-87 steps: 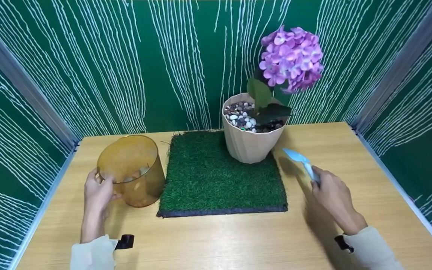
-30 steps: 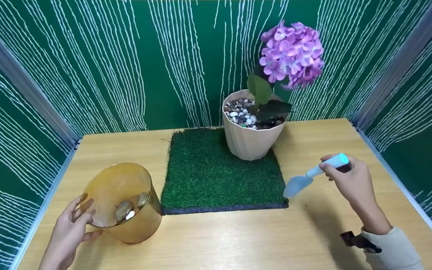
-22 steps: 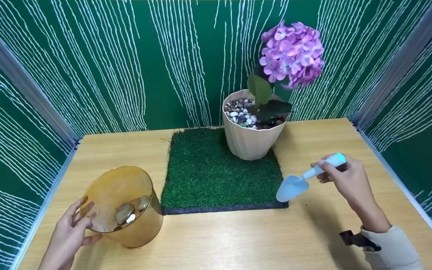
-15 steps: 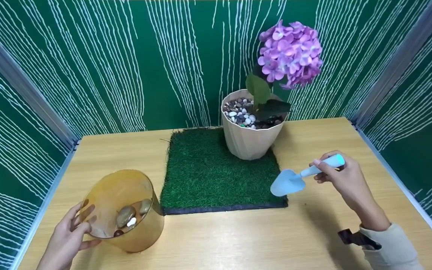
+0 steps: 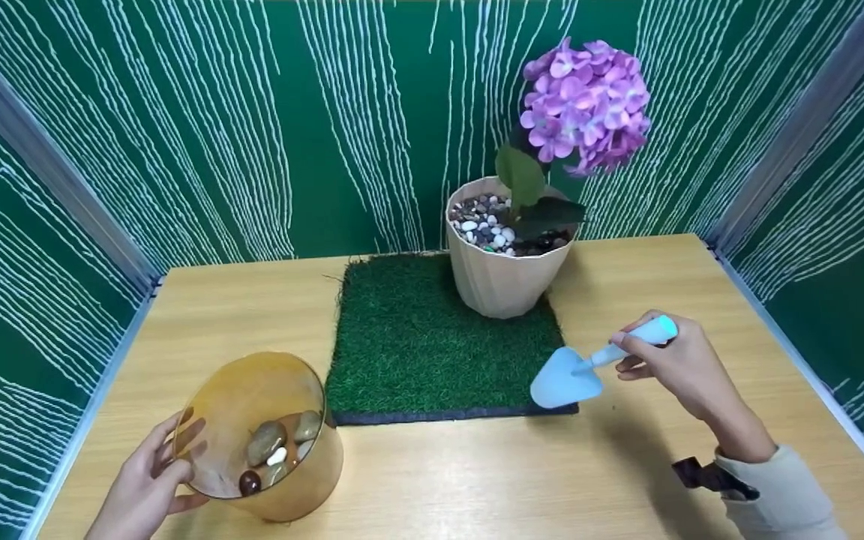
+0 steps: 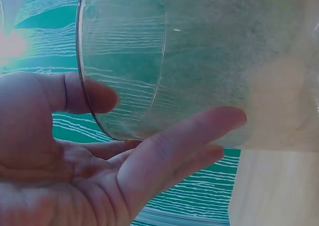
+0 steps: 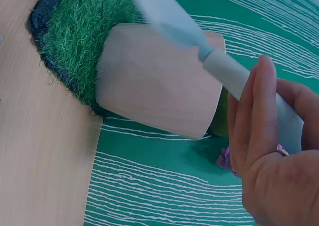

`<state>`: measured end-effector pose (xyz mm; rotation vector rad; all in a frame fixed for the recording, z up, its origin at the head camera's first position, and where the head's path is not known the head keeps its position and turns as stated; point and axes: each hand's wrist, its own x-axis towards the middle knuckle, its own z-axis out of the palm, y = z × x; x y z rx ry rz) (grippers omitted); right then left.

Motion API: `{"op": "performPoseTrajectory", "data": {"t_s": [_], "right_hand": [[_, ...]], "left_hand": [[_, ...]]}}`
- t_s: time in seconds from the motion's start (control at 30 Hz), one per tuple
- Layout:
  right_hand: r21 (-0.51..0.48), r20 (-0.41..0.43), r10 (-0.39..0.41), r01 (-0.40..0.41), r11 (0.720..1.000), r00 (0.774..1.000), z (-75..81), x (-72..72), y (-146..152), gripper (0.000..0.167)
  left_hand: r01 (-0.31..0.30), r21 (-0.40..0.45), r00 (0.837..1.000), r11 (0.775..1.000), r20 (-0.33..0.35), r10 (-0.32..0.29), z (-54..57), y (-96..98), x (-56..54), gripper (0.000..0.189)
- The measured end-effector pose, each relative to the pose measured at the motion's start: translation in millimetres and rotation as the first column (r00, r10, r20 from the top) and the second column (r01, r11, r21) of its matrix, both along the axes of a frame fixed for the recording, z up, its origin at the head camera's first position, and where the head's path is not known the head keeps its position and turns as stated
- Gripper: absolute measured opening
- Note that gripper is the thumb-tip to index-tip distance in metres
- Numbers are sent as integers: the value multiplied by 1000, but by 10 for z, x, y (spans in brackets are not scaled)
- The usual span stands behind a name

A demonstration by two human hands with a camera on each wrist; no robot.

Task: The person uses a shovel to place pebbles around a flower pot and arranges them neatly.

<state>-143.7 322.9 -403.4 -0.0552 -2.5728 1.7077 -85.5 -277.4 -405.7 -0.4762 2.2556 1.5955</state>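
Note:
A see-through amber container (image 5: 304, 480) stands tilted at the table's near left, with several stones (image 5: 265, 442) inside, among them a small white one and a dark brown one. My left hand (image 5: 143, 480) pinches its left rim; the left wrist view has fingers (image 6: 102, 94) on both sides of the wall. With my right hand (image 5: 679, 367) I grip the handle of a light blue hand trowel (image 5: 567, 379). The trowel's blade hangs over the near right corner of a green turf mat (image 5: 432, 352). In the right wrist view the trowel (image 7: 227, 69) passes in front of the flowerpot.
A beige flowerpot (image 5: 499, 289) filled with pebbles (image 5: 488, 221) stands on the mat's back right corner. From it rises a purple hydrangea (image 5: 589, 105) with green leaves. Green walls with white streaks enclose the wooden table (image 5: 417, 480) at the back and sides.
The amber container has come nearer with my left hand, most recently sliding right, and its stones show more. The trowel has moved left and turned so that its blade faces up.

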Motion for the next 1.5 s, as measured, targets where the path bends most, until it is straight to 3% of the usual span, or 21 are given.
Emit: {"op": "performPoseTrajectory", "data": {"t_s": [0.33,0.73,1.0,1.5], "right_hand": [[0,23,80,-80,997,997,13,8,-29,33],[-35,72,148,-146,989,986,14,2,-59,35],[-31,39,168,-167,985,985,45,16,-127,30],[-13,-31,124,-125,992,992,251,90,-271,28]], "left_hand": [[42,24,998,999,-43,-41,-68,-10,108,77],[31,70,997,997,-78,-26,-142,110,231,83],[21,77,996,997,-88,-15,-181,188,284,85],[160,218,981,963,-141,-131,-214,448,336,75]]}}
